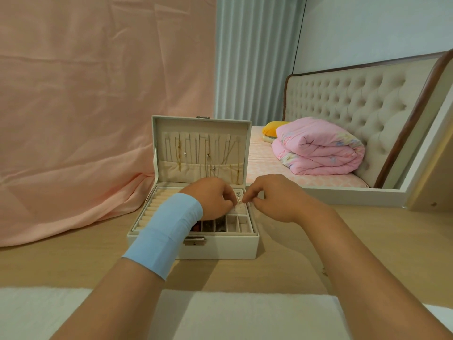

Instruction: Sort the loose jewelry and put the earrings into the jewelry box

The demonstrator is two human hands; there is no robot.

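A white jewelry box [220, 249] stands open on the wooden table, its lid upright with thin gold necklaces [208, 155] hanging inside. Both hands hover over the box's right rear compartments. My left hand [210, 198], with a light blue band on the wrist, has its fingers pinched together. My right hand [272, 196] pinches toward it. Between the fingertips of both hands sits a tiny pale earring [240, 200], too small to make out clearly. The left wrist hides part of the tray. Ring rolls [153, 209] fill the tray's left side.
A white cloth [245, 315] covers the near table edge. A small piece of jewelry [324, 272] lies on the wood at the right. Pink fabric [85, 119] hangs at the left. A bed with a folded pink quilt [318, 148] stands behind.
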